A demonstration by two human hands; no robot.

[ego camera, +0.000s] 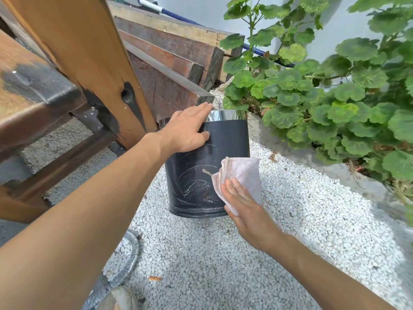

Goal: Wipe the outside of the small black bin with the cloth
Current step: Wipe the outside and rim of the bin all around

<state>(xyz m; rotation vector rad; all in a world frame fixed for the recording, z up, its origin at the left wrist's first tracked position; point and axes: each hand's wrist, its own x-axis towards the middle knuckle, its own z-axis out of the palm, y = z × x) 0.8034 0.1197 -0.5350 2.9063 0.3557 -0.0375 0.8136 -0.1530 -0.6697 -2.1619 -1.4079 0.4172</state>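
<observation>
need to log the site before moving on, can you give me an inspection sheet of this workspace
surface: white gravel, bare concrete at left
job's things: black bin upright on the gravel, shiny rim, wipe streaks on its side; folded pale cloth pressed to its lower right side
clutter: corrugated metal hose and an orange scrap on the gravel
grips: left hand flat on the bin's upper left side, steadying it; right hand flat on the cloth
cables: nothing seen
surroundings: wooden bench at left, stacked planks behind the bin, plant at right, blue pole beyond
</observation>
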